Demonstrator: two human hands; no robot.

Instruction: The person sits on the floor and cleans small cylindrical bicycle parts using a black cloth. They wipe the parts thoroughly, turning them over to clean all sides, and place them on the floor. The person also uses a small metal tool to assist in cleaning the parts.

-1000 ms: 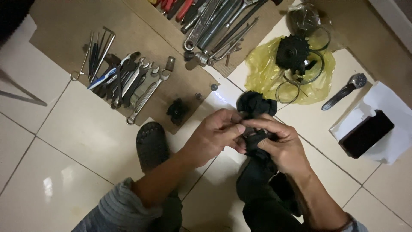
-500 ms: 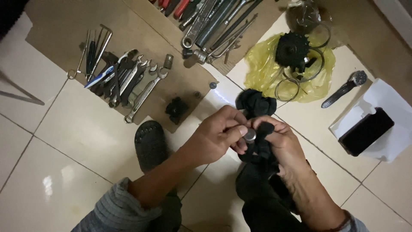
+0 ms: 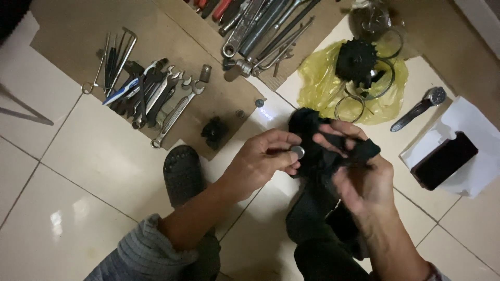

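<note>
Left hand [image 3: 265, 158] pinches a small round metal piece [image 3: 297, 151]; right hand [image 3: 359, 179] grips a black rag [image 3: 317, 140]. Behind, the yellow plastic bag [image 3: 317, 86] cradles a black sprocket [image 3: 355, 58] and wire rings [image 3: 350, 107].

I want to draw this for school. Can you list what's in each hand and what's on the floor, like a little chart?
left hand: pinches a small round silver part at its fingertips
right hand: holds a black rag
wrenches: laid in a row on brown cardboard
black gear: on a yellow plastic bag
dark sandal: on the pale tiled floor
</note>
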